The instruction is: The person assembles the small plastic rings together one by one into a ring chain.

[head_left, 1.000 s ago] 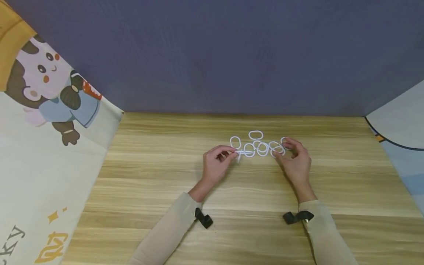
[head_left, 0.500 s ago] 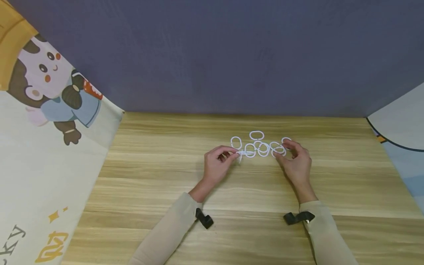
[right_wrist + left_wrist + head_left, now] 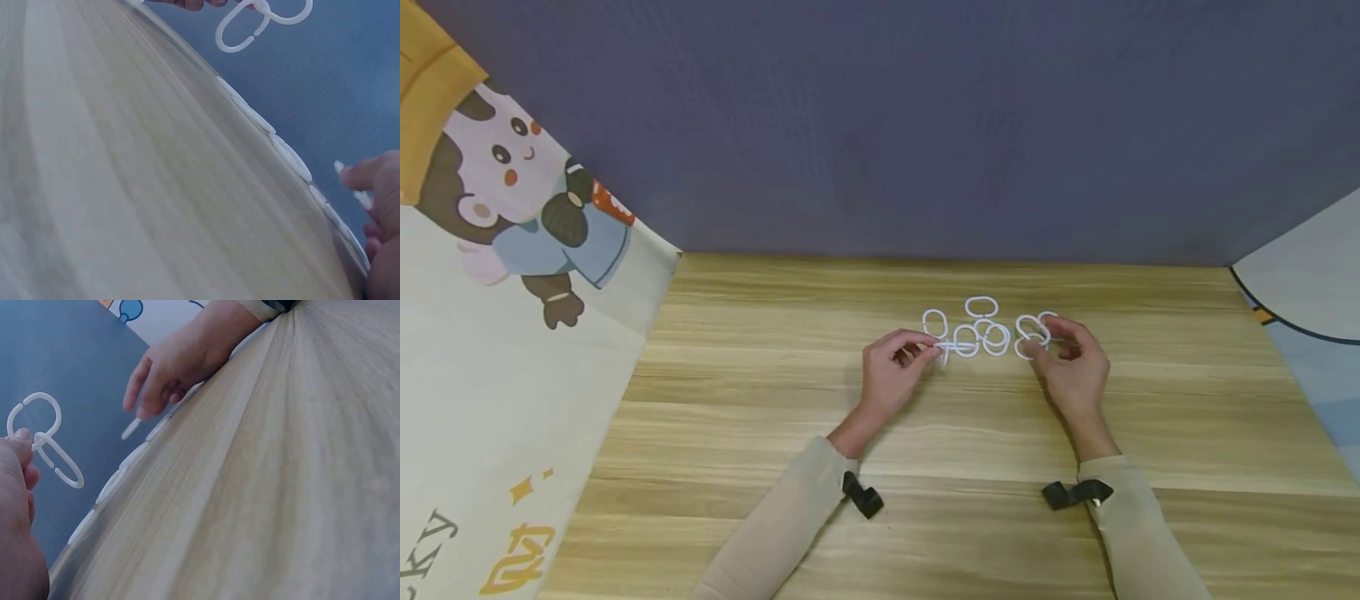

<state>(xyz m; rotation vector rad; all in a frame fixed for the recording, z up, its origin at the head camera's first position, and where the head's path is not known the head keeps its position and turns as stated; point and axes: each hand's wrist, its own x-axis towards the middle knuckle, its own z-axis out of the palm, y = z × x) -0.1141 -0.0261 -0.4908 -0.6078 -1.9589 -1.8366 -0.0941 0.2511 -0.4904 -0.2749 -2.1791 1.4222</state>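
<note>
My left hand (image 3: 891,367) pinches one of two linked white oval plastic rings (image 3: 60,412), each with a small gap, held above the wooden table. The second ring (image 3: 80,480) hangs through the first. On the right, my right hand (image 3: 1077,371) pinches a white ring (image 3: 130,429) between thumb and fingers, just off the table, seen edge-on in the left wrist view. Several more white rings lie between the hands, among them a single ring (image 3: 981,297) at the back and an overlapping group (image 3: 1007,336). Fingers partly cover the rings beside the right hand.
The wood-grain table (image 3: 962,467) meets a dark blue panel (image 3: 925,133) at its back edge. A white wall with cartoon pictures (image 3: 512,333) stands on the left, another pale printed wall (image 3: 1307,275) on the right. Black straps (image 3: 861,496) circle both sleeves.
My right hand has taken hold of a ring and tilted it up slightly among those beside it. The left hand keeps its pinch on the linked rings and stays in place.
</note>
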